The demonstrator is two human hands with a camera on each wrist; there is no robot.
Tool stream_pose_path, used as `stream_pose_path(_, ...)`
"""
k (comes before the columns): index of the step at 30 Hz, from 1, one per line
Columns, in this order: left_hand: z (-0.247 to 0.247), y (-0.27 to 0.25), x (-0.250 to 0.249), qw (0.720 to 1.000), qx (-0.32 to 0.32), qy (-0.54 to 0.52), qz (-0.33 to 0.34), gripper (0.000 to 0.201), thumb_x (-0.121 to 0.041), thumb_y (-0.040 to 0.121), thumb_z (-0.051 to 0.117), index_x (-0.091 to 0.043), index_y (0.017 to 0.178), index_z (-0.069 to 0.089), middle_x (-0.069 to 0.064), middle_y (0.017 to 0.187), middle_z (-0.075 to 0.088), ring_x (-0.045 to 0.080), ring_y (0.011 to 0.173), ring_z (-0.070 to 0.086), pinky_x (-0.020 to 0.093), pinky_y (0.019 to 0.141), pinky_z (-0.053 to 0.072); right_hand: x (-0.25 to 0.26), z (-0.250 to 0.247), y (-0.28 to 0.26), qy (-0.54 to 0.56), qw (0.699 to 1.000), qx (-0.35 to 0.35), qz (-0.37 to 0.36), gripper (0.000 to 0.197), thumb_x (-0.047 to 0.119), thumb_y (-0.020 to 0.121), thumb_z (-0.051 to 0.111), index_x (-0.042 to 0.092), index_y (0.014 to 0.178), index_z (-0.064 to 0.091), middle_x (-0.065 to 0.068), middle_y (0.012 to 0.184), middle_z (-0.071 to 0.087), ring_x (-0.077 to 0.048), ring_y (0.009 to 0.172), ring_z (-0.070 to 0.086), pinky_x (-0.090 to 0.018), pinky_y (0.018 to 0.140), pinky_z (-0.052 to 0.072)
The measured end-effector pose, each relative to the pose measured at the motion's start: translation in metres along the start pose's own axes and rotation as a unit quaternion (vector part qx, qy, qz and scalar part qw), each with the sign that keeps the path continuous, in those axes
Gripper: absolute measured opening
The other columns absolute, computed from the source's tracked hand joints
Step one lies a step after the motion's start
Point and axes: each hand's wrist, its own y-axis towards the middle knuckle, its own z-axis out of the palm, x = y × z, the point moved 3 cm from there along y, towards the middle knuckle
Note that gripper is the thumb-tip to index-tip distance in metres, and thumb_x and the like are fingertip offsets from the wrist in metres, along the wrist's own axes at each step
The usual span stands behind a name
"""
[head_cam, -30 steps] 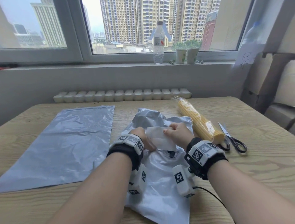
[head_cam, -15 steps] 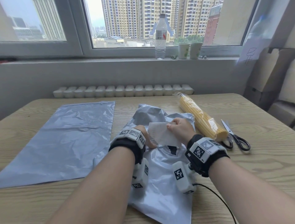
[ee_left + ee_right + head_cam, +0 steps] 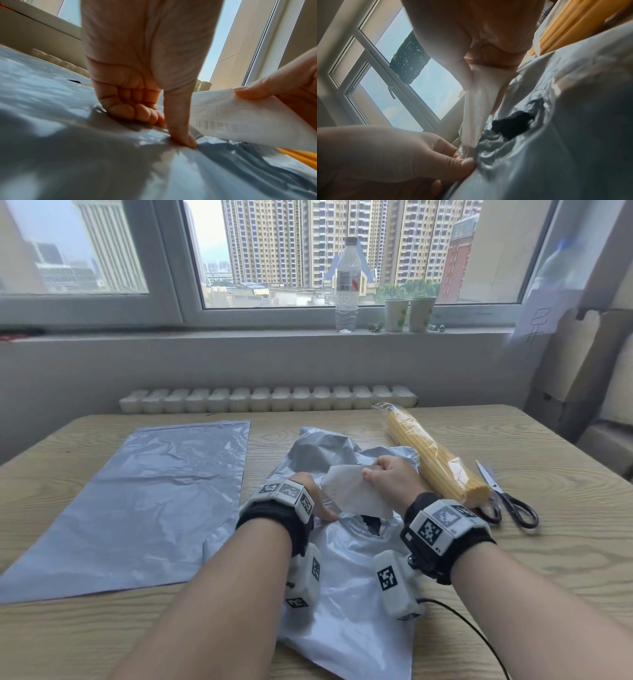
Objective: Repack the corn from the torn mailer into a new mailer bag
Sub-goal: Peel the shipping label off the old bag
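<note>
The torn grey mailer lies crumpled in front of me, with a dark hole in its middle. My left hand holds it down, fingers curled and thumb pressed into the plastic beside the white shipping label. My right hand pinches the label's far edge and holds it lifted off the mailer; its barcode shows underneath. The yellow corn pack in clear wrap lies on the table, right of the mailer. The flat new grey mailer lies at the left.
Black-handled scissors lie right of the corn pack's near end. The wooden table ends at a wall under a windowsill that holds a water bottle and two paper cups. Cardboard boxes stand at the right.
My right hand has drawn the label a little further up and to the right, peeling more of it from the torn mailer. The left hand has stayed pressed in place.
</note>
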Motion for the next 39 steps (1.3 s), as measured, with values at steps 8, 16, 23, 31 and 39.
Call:
stream_pose_path(8,0.000,-0.003,-0.001,1.000,-0.001,0.007,0.008,0.060,-0.050,0.076,0.073,-0.008,0.117,0.062,0.002,0.100,0.063,0.016,0.086,0.055,0.025,0.075,0.044,0.002,-0.003,0.000,0.007,1.000,-0.001,0.005,0.021,0.015,0.089,0.057,0.015,0.068,0.054,-0.007,0.078,0.060,-0.025,0.082,0.059,-0.039,0.079,0.051)
stream_pose_path(16,0.003,0.002,0.004,0.999,0.004,-0.029,-0.024,0.064,-0.053,0.063,0.081,-0.013,0.109,0.064,0.002,0.103,0.071,0.020,0.097,0.067,0.032,0.087,0.053,0.009,-0.004,-0.001,0.008,1.000,0.002,0.005,0.013,0.015,0.089,0.056,0.007,0.081,0.060,-0.009,0.082,0.060,-0.023,0.079,0.055,-0.031,0.072,0.044)
stream_pose_path(23,0.003,0.000,0.002,0.999,0.016,-0.039,-0.027,0.066,-0.051,0.062,0.082,-0.012,0.111,0.062,0.005,0.108,0.069,0.025,0.102,0.066,0.039,0.094,0.052,0.025,-0.036,0.002,0.048,0.998,-0.042,-0.003,0.010,0.019,0.092,0.050,0.013,0.086,0.055,-0.005,0.086,0.059,-0.029,0.089,0.062,-0.045,0.081,0.053)
stream_pose_path(31,0.005,0.003,0.002,0.998,0.008,-0.057,-0.020,0.058,-0.045,0.070,0.079,-0.008,0.112,0.062,0.007,0.106,0.069,0.024,0.101,0.067,0.034,0.087,0.053,0.037,-0.047,-0.004,0.117,0.993,-0.004,-0.018,0.012,0.017,0.089,0.061,0.015,0.077,0.059,-0.005,0.085,0.061,-0.026,0.088,0.062,-0.046,0.083,0.056)
stream_pose_path(39,0.001,0.006,-0.003,0.988,-0.065,-0.140,0.002,0.037,-0.037,0.084,0.069,-0.015,0.114,0.065,0.003,0.095,0.065,0.018,0.082,0.059,0.025,0.069,0.046,0.034,-0.043,-0.003,0.140,0.989,-0.006,-0.040,0.010,0.020,0.087,0.064,0.016,0.080,0.060,-0.002,0.087,0.062,-0.022,0.087,0.060,-0.043,0.084,0.055)
